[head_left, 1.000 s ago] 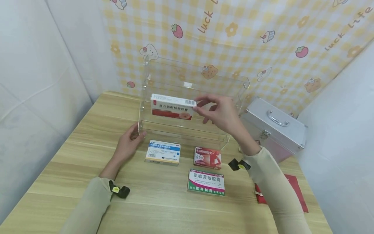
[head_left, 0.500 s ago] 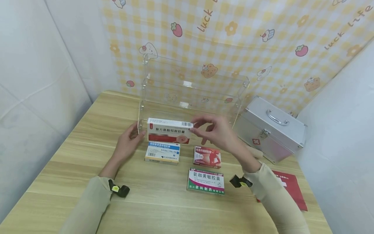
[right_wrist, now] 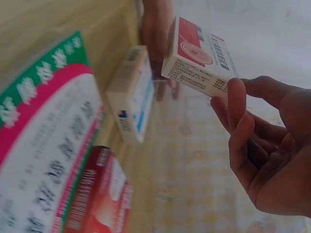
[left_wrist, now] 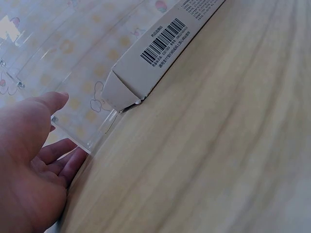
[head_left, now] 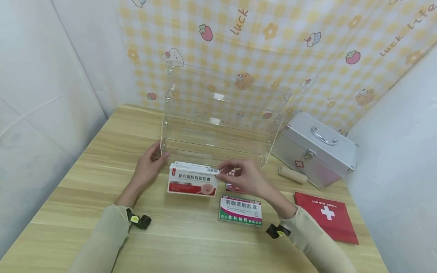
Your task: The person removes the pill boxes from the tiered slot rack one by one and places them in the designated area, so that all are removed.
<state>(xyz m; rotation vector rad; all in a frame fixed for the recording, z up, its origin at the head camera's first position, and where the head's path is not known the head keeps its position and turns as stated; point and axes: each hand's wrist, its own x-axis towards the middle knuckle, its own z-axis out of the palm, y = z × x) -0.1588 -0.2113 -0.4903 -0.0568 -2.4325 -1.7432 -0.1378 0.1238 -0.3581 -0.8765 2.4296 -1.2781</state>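
In the head view, my right hand pinches the right end of a red-and-white medicine box, held upright above the table. Thumb and fingertips hold that box's end in the right wrist view. Behind it lies a blue-and-white medicine box, mostly hidden from the head camera. My left hand grips the lower left corner of a clear acrylic tiered rack; its thumb is on the near side. A red medicine box is partly behind my right hand, with a green-and-white medicine box nearer.
Right of the rack stand a silver metal case with a handle and a beige roll. A red first aid pouch lies at the table's right. Yellow checked cloth hangs behind the rack.
My right hand has brought the red-and-white box down and toward me, from in front of the rack's middle to over the blue-and-white box. The left hand stays at the rack's corner.
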